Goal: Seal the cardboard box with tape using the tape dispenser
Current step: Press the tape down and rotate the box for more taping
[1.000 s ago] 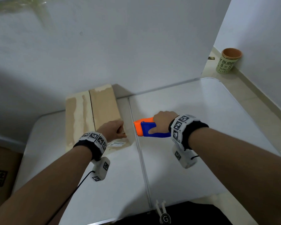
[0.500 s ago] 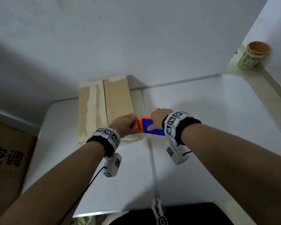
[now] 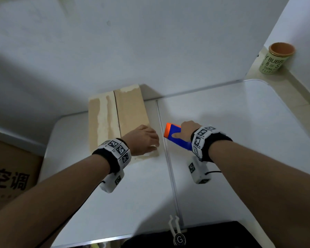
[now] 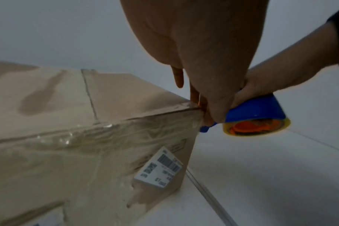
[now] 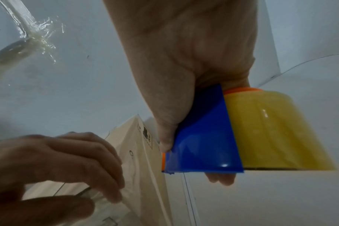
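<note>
A long cardboard box (image 3: 115, 120) lies on the white table (image 3: 240, 140), its two top flaps meeting in a lengthwise seam. Clear tape (image 4: 83, 136) wrinkles over its near top edge, above a barcode label (image 4: 161, 166). My left hand (image 3: 149, 142) rests on the box's near right corner, fingers pressing down on the edge there (image 4: 201, 100). Just right of that corner, off the box, my right hand (image 3: 184, 131) grips the blue and orange tape dispenser (image 3: 174, 136). The yellow tape roll (image 5: 277, 130) sits in it.
The box stands against a white wall panel (image 3: 150, 51) at the table's back. A groove (image 3: 168, 167) runs front to back through the tabletop. A green cup (image 3: 276, 59) stands on the floor at the far right. A larger printed carton (image 3: 9, 167) sits left of the table.
The dispenser came up against my left hand at the box corner, then drew back to the right, leaving a gap. My left hand stayed on the corner.
</note>
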A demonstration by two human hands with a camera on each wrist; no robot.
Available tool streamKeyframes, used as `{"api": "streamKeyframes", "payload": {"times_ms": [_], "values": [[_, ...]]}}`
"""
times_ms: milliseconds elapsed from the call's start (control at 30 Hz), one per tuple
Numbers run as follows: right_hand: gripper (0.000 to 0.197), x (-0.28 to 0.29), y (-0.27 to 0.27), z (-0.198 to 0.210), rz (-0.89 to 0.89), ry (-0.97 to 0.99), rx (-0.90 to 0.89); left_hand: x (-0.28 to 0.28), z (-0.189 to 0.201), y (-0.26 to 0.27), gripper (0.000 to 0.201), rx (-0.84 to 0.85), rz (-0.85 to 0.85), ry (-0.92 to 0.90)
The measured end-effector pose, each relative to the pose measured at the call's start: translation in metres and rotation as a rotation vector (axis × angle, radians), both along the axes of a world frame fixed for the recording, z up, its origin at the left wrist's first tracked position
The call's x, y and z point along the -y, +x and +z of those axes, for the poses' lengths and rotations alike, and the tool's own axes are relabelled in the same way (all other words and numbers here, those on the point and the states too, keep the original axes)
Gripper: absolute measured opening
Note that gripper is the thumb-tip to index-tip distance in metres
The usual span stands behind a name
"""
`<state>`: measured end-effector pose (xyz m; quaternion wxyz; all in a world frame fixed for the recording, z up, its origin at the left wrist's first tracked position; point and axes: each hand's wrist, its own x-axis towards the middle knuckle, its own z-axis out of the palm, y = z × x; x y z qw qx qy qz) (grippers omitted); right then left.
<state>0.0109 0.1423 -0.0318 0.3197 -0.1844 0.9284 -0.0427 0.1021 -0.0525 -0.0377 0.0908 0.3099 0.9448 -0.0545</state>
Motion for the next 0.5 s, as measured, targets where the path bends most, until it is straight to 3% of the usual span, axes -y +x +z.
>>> {"api": "streamKeyframes", "payload": {"times_ms": [267, 400, 500], "values": [[0.046, -0.021, 0.009, 0.001, -0.075, -0.034, -0.024, -0.006, -0.004, -0.022, 0.04, 0.181, 0.082, -0.257], [0.046, -0.026, 0.01, 0.006, -0.103, -0.053, -0.025, -0.015, -0.012, -0.022, 0.043, 0.187, 0.179, -0.243], [0.044, -0.029, 0.012, 0.009, -0.111, -0.044, -0.038, -0.022, -0.023, -0.014, 0.034, 0.15, 0.312, -0.115]]}}
